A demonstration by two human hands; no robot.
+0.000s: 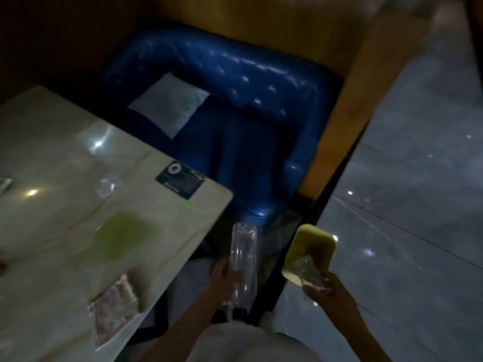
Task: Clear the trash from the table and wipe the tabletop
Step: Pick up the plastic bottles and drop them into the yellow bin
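Marble table (65,158), sticker (180,179) unreadable | left hand (222,279) grips bottle (243,259) | right hand (330,291) pinches tray (311,246), perhaps wrapper (309,273)

one bottle (241,259), one tray (311,246), one pillow (168,104).

You are standing in a dim room. A blue tufted sofa (235,105) is sitting against a wooden partition (339,74), with a pale cushion (168,104) lying on its seat. A pale marble-patterned table (65,158) is occupying the left, its glossy top catching points of light, and a dark label (180,179) is sitting near its far corner. Grey polished floor (407,178) is running along the right, reflecting small light spots.
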